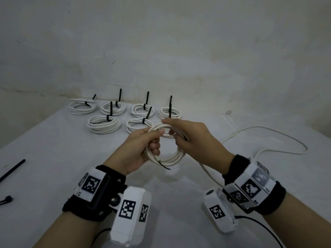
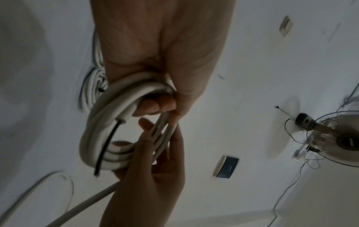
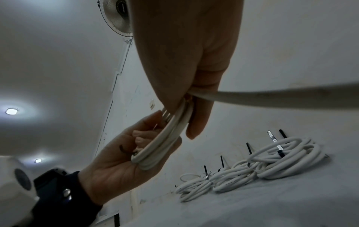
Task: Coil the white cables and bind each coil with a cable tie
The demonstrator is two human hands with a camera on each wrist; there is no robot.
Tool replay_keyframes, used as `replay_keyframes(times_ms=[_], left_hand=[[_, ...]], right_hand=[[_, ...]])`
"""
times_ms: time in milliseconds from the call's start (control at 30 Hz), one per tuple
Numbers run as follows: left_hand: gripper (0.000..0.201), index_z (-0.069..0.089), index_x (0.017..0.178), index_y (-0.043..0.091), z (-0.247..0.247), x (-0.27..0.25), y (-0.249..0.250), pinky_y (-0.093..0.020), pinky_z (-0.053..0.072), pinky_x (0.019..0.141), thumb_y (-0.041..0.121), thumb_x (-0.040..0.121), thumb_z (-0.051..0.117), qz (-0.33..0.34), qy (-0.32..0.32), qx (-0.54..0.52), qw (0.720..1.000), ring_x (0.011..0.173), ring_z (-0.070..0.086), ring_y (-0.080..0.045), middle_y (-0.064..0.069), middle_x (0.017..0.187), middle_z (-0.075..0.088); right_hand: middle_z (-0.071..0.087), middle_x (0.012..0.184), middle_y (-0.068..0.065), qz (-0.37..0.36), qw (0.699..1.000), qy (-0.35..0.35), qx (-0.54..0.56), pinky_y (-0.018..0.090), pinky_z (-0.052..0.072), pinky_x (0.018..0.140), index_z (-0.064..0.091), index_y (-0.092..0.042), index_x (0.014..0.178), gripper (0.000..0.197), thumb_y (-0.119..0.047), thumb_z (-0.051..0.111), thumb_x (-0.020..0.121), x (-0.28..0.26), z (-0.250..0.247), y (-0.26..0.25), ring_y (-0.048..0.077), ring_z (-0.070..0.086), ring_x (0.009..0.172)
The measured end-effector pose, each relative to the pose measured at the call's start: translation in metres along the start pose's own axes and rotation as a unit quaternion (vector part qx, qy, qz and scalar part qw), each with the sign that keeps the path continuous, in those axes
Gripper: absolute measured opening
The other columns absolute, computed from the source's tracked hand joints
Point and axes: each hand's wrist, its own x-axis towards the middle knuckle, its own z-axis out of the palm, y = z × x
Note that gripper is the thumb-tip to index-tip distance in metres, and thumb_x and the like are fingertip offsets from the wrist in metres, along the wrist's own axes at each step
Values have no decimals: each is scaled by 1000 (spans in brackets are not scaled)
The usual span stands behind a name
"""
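A coil of white cable (image 1: 170,156) hangs above the table in both hands. My left hand (image 1: 143,149) grips its left side, fingers curled through the loops (image 2: 116,110), thumb on top. On the coil's right side my right hand (image 1: 188,136) holds the strands (image 3: 174,127), and the loose cable tail (image 1: 265,151) runs out from under that hand across the table to the right. A short black wire end (image 1: 164,166) sticks out at the coil's bottom. A loose black cable tie (image 1: 12,170) lies at the far left.
Several bound white coils (image 1: 103,123) with upright black ties sit in two rows at the back of the white table (image 1: 71,158), near the wall. Another black tie end (image 1: 7,199) lies at the left edge. A fan (image 2: 340,138) hangs on the wall.
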Motion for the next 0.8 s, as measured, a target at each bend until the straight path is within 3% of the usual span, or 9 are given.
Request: replay_keyframes(times_ms=[33,133,200,333,400,500,600,700,800], left_hand=[[7,59,87,8,-2,1,1,-18,42,42,6,92,55,4,14,24,1000,42,44,-6,1,56,42],[22,59,109,10,-8,1,0,-23,53,52,7,88,63,61,49,110,991,51,59,-11,-4,70,64],[19,63,106,11,-6,-2,0,-23,54,55,7,88,63,100,53,158,981,56,65,-13,-6,82,70],[15,68,102,11,-8,-4,0,-21,54,57,8,91,60,139,49,182,972,65,70,-15,-5,87,74],[14,68,101,11,-6,-4,0,-20,53,57,12,93,56,137,35,179,974,64,70,-14,-5,85,74],[24,66,97,9,0,-4,2,-20,51,50,26,95,49,76,9,118,990,52,63,-10,-3,63,67],[35,58,82,11,2,-2,3,-19,47,45,44,83,46,1,-28,-14,1000,45,53,-8,3,49,51],[33,44,73,16,1,0,3,-16,42,43,43,91,37,-35,-64,-156,985,39,41,-4,8,44,32],[30,38,70,18,2,0,3,-13,31,37,40,89,40,-25,-74,-186,980,33,29,-1,9,43,26]], right_hand=[[66,96,8,11,1000,-13,2,11,45,66,57,-15,129,45,0,48,88,-1,-2,-2,4,61,76],[63,91,9,40,997,-38,51,18,51,47,58,-16,127,46,5,46,89,-2,-7,-7,4,58,54],[63,85,7,48,996,-31,65,23,52,44,60,-17,125,44,5,47,89,-2,-10,-9,9,59,48],[60,69,-8,60,995,-18,74,23,52,44,62,-19,121,37,1,51,91,-2,-10,-10,13,59,44],[60,67,-8,64,995,-1,76,22,50,44,64,-19,119,34,-1,52,92,-1,-12,-10,13,58,42],[58,61,-9,61,994,39,77,17,46,41,66,-23,114,32,-2,55,93,2,-15,-9,12,55,39],[57,57,-4,63,993,54,81,17,44,40,66,-25,114,33,-2,56,92,5,-11,-9,14,53,39],[62,66,11,68,991,58,99,19,46,40,66,-21,116,33,-2,55,92,8,-6,-9,20,54,42],[66,74,8,70,985,56,150,22,48,41,63,-27,114,29,-7,56,94,8,-3,-9,16,53,39]])
